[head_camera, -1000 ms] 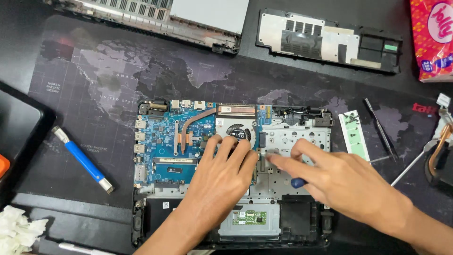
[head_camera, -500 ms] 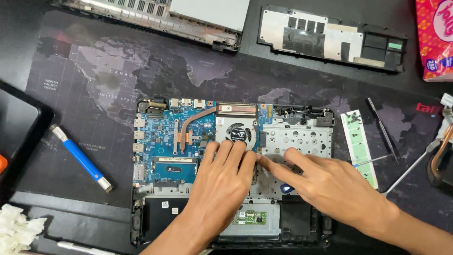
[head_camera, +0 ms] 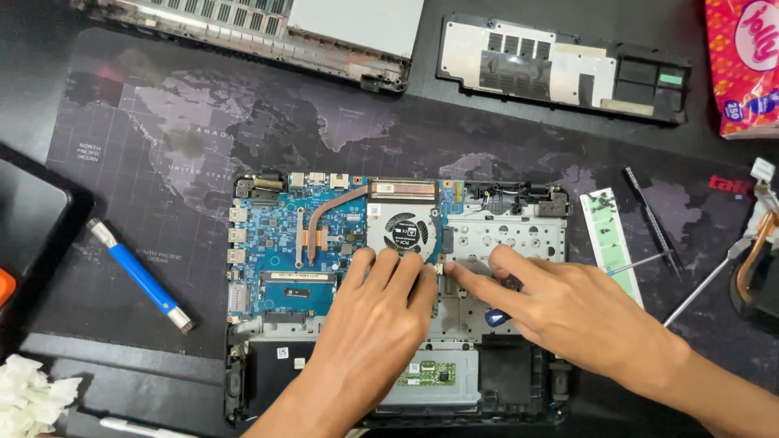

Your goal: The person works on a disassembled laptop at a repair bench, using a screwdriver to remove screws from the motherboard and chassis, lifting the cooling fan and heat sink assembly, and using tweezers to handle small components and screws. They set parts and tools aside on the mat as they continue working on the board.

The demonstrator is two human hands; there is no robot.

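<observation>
My left hand (head_camera: pixel 377 312) lies flat, fingers together and extended, pressing on the opened laptop (head_camera: pixel 398 300) with fingertips at the lower edge of the cooling fan (head_camera: pixel 403 231); it grips nothing. My right hand (head_camera: pixel 568 312) sits just beside it, forefinger stretched to the fan's right corner, a blue-handled screwdriver (head_camera: pixel 497 317) tucked under the palm. Well left of both hands, a blue pen-like tool (head_camera: pixel 139 276) lies on the dark mat (head_camera: pixel 203 154) covering the surface.

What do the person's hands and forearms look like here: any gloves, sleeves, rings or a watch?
Both are bare. The left hand and right hand wear no gloves and no rings that show. Forearms are uncovered to the frame edge, with no sleeve, watch or band in view. Nails are short and unpainted.
</observation>
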